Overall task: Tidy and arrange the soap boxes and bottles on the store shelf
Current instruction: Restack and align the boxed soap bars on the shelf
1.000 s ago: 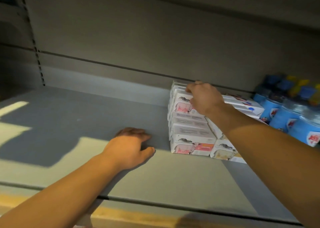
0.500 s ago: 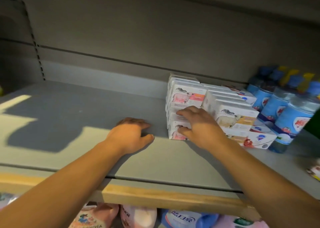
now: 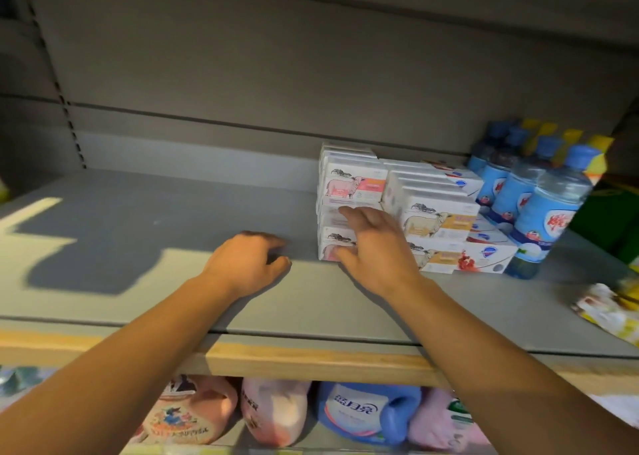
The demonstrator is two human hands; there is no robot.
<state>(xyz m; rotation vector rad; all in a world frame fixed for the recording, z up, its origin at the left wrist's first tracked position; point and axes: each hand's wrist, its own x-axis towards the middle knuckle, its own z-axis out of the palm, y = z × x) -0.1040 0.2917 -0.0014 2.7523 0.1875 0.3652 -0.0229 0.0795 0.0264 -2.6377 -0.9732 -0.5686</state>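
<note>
White soap boxes with a pink sheep print are stacked in rows on the grey shelf, right of centre. Beside them stand boxes with a tan sheep print and white boxes with a blue shield logo. My right hand lies spread against the front of the pink stack, thumb at the lowest box, fingers on the middle one. My left hand rests palm down on the bare shelf, a little left of the stack, holding nothing. Clear bottles with blue labels and caps stand in rows at the right.
Yellow-capped bottles stand behind the blue ones. A yellow and white packet lies at the shelf's right front. The shelf's wooden front edge runs below my arms. Pink pouches and a blue detergent bottle fill the shelf underneath.
My right hand has dropped from the top of the pink stack to its front face. My view has pulled back and lowered, so the shelf below shows. The left hand has stayed put.
</note>
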